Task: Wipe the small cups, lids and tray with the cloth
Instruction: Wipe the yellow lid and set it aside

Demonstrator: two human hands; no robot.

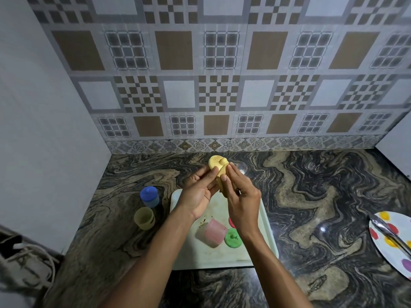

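Head cam: yellow lid (216,162) held up over the far end of the tray (222,256)
Under the wrists, a pink cup (213,233) and green lid (232,237) sit on the tray. Left of the left hand (198,192) are a yellow cup (144,218) and a blue-lidded cup (150,196). That hand pinches the yellow lid, and the right hand (242,203) pinches a yellowish cloth (223,185) against it.

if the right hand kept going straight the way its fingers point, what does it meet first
The yellow lid: the right hand points up-left and its fingertips touch it, with the left hand gripping the lid's other side. Depth beyond is unclear.
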